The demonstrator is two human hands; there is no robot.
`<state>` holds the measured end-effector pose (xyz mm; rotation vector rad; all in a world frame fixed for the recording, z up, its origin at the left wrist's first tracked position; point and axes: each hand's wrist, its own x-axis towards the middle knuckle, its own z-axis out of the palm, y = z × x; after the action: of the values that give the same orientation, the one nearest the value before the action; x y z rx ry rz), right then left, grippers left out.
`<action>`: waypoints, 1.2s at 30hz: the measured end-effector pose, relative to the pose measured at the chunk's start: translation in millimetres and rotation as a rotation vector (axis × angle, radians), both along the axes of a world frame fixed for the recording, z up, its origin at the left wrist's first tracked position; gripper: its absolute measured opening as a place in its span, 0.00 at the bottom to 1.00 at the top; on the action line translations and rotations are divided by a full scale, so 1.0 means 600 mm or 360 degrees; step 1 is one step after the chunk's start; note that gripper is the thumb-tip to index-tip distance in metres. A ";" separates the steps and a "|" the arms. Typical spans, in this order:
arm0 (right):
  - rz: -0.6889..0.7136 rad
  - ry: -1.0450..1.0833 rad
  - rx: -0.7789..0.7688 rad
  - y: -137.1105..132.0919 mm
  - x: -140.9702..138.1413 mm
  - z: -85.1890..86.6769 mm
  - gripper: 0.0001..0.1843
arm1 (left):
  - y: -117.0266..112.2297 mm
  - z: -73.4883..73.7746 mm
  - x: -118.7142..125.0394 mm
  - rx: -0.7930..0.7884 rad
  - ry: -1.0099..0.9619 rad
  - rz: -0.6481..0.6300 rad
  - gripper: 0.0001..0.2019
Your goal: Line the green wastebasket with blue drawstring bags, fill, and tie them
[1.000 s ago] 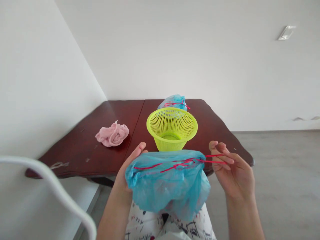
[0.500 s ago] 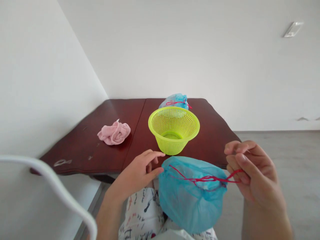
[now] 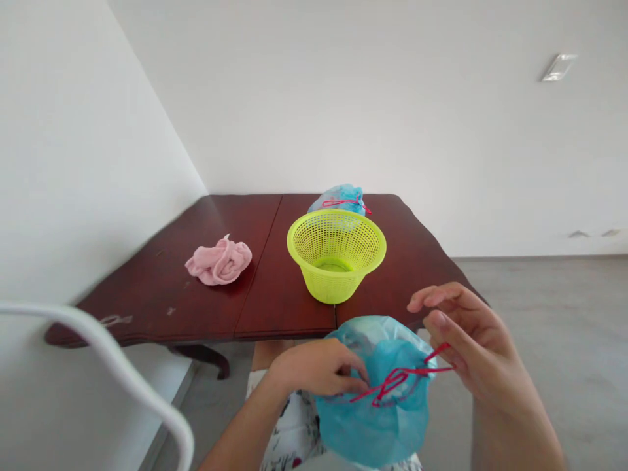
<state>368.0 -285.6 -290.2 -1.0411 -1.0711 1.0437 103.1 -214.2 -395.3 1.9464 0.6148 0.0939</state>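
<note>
A blue plastic bag [image 3: 375, 405] with a bulging, gathered body sits low in front of me, over my lap. Its red drawstring [image 3: 400, 377] crosses the top in loose loops. My left hand [image 3: 316, 369] curls over the bag's upper left side, fingertips near the string's end. My right hand [image 3: 466, 333] is at the bag's right side, and the red string runs in among its fingers. A second blue bag [image 3: 339, 198] with red string lies on the table, partly hidden behind a lime-green perforated plastic basket [image 3: 336, 256].
A crumpled pink cloth [image 3: 219, 261] lies on the dark reddish-brown wooden table [image 3: 289, 307], left of the basket. A white chair rail [image 3: 110, 356] curves across the lower left. Walls stand behind and left of the table, with a grey floor to the right.
The bag has dropped lower and sits closer to my lap. My left hand has moved from beside the bag onto it. My right hand has shifted left, keeping the string.
</note>
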 end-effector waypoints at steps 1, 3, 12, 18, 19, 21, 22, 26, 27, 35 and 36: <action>-0.0042 -0.0021 0.0006 0.002 0.005 -0.002 0.18 | 0.002 0.001 -0.006 -0.0033 -0.0038 -0.0088 0.12; -0.0146 -0.0061 0.0035 0.005 0.019 -0.008 0.17 | 0.005 0.004 -0.025 -0.0133 -0.0157 -0.0168 0.20; -0.0225 -0.0133 -0.0153 -0.010 0.098 -0.064 0.20 | -0.008 0.026 -0.161 0.0126 -0.0819 0.0752 0.30; -0.0065 0.0346 -0.0205 -0.007 0.116 -0.111 0.18 | -0.022 0.050 -0.141 0.0165 -0.0894 0.0871 0.20; -0.0061 0.0370 -0.0193 -0.006 0.112 -0.114 0.18 | -0.022 0.052 -0.133 0.0167 -0.0982 0.0872 0.21; -0.0078 0.0266 -0.0152 -0.004 0.099 -0.115 0.17 | -0.022 0.054 -0.121 0.0123 -0.1095 0.0881 0.22; -0.0088 0.0143 -0.0120 -0.004 0.090 -0.113 0.16 | -0.023 0.054 -0.115 0.0060 -0.1122 0.0891 0.23; 0.0177 -0.0510 -0.0020 -0.014 0.051 -0.102 0.17 | -0.030 0.059 -0.094 -0.0369 -0.1164 0.0968 0.24; 0.0308 -0.0627 0.0005 -0.021 0.041 -0.101 0.20 | -0.033 0.063 -0.086 -0.0438 -0.1174 0.0988 0.25; 0.0546 -0.0663 0.0307 -0.074 -0.044 -0.096 0.36 | -0.042 0.095 -0.022 -0.0828 -0.1272 0.1153 0.27; 0.0658 -0.0711 0.0227 -0.074 -0.048 -0.092 0.32 | -0.040 0.098 -0.020 -0.0850 -0.1287 0.1223 0.28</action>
<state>339.0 -329.8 -345.6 -0.9813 -1.7544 1.0610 91.1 -237.9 -336.7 0.9403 0.6961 1.0282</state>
